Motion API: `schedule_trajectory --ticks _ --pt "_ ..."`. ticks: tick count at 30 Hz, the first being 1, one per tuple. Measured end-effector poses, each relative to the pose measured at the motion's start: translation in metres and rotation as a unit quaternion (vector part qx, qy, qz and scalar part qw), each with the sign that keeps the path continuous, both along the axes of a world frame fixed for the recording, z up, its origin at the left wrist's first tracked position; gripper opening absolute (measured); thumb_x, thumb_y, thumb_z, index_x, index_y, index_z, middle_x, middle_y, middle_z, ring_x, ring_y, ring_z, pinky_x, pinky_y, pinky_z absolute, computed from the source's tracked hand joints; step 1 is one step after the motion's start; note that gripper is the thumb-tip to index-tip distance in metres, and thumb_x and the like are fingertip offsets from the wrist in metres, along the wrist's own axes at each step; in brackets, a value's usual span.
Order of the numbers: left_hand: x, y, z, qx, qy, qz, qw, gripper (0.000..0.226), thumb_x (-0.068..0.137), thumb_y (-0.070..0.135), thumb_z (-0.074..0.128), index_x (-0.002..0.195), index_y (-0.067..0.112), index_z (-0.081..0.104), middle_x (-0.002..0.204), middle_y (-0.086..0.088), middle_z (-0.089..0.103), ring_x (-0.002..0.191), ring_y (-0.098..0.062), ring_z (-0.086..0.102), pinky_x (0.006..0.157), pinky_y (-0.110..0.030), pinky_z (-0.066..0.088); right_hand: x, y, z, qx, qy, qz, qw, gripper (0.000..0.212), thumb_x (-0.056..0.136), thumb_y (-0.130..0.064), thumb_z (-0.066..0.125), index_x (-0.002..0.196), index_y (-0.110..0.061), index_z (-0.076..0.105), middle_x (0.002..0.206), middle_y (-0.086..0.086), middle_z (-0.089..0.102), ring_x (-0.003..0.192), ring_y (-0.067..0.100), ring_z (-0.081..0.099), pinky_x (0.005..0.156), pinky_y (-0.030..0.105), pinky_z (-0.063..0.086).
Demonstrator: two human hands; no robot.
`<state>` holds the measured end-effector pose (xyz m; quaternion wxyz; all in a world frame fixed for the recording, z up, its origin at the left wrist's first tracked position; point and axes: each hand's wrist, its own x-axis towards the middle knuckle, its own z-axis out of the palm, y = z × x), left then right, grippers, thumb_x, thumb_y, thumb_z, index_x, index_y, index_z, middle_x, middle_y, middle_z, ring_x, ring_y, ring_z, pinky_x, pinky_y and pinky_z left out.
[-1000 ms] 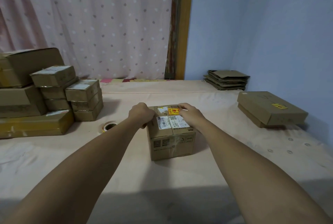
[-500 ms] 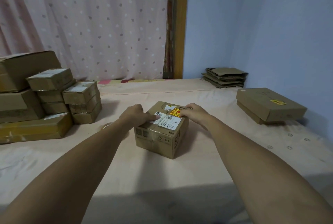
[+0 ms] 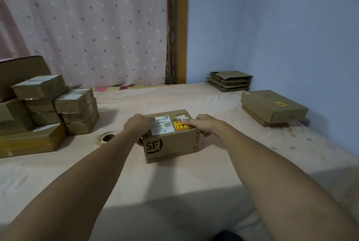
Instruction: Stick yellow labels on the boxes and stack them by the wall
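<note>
The bed (image 3: 194,182) carries everything, and the blue wall (image 3: 281,37) runs along it well to the right of the fingers. Far out past the left fingers sits a pile (image 3: 44,108) of boxes that show no yellow. Off beyond the right fingers, against the wall, lies the stack (image 3: 272,106): two flat boxes, the upper one bearing a yellow sticker (image 3: 282,103). Between the two sets of fingers stands the box (image 3: 171,145), resting on the bed. The left hand (image 3: 138,126) grasps its upper left edge, fingers curled over the top and thumb down the side. The right hand (image 3: 206,125) clasps the upper right edge, forefinger stretched across the label (image 3: 181,125). The label lies flat on the top face under that fingertip, beside a white slip (image 3: 162,127). A tape roll (image 3: 107,137) lies just left of and below the left fingers. The step looks like seating the label before the carry. Rub the forefinger outward over each corner so no edge lifts, and hold the left grasp firm so the box does not slide on the soft bed. Then move both hands lower on the sides to lift it level toward the stack.
</note>
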<state>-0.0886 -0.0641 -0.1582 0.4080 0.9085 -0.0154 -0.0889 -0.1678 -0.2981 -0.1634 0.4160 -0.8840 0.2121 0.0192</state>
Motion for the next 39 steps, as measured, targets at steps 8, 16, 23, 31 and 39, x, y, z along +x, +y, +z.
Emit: schedule_trajectory --ticks 8,16,23,31,39 --pt "-0.004 -0.05 -0.01 -0.249 0.019 0.009 0.968 0.041 0.075 0.031 0.066 0.101 -0.001 0.064 0.098 -0.018 0.073 0.085 -0.03 0.07 0.07 -0.037 0.053 -0.038 -0.048 -0.002 0.238 -0.078 -0.091 0.964 0.06 0.077 -0.059 0.08 0.119 -0.024 0.057 0.121 0.008 0.066 0.109 0.026 0.067 0.08 0.054 0.063" --pt "-0.024 -0.125 0.014 -0.413 0.008 -0.081 0.907 0.034 0.087 0.016 0.073 0.118 0.024 0.066 0.099 -0.004 0.074 0.089 -0.02 0.069 0.066 -0.032 0.053 -0.071 -0.096 0.007 0.252 -0.205 -0.155 0.933 0.053 0.083 -0.047 0.082 0.124 -0.025 0.056 0.119 0.0 0.066 0.107 0.015 0.065 0.076 0.043 0.062" --pt "-0.031 -0.227 0.061 -0.392 -0.052 -0.108 0.912 0.059 0.083 0.037 0.08 0.136 0.017 0.061 0.115 -0.009 0.071 0.101 -0.025 0.069 0.086 -0.045 0.059 -0.09 -0.154 0.028 0.206 -0.355 -0.289 0.865 0.046 0.081 -0.056 0.078 0.112 -0.028 0.06 0.111 -0.01 0.068 0.098 0.01 0.064 0.085 0.039 0.056" --pt "-0.06 -0.349 0.066 -0.416 -0.069 -0.108 0.9 0.027 0.091 0.035 0.072 0.106 0.019 0.057 0.111 -0.002 0.064 0.099 -0.02 0.06 0.081 -0.03 0.047 -0.118 -0.223 0.047 0.191 -0.429 -0.369 0.802 0.045 0.075 -0.058 0.079 0.107 -0.033 0.059 0.113 -0.008 0.071 0.1 0.013 0.069 0.086 0.04 0.059" --pt "-0.018 -0.454 0.052 -0.36 -0.009 -0.174 0.916 0.108 0.036 0.07 0.088 0.134 0.037 0.055 0.137 -0.001 0.052 0.119 -0.026 0.058 0.098 -0.051 0.054 -0.114 -0.272 0.039 0.126 -0.41 -0.411 0.805 0.065 0.063 -0.078 0.063 0.109 -0.033 0.057 0.106 -0.013 0.068 0.098 0.014 0.068 0.091 0.048 0.057"
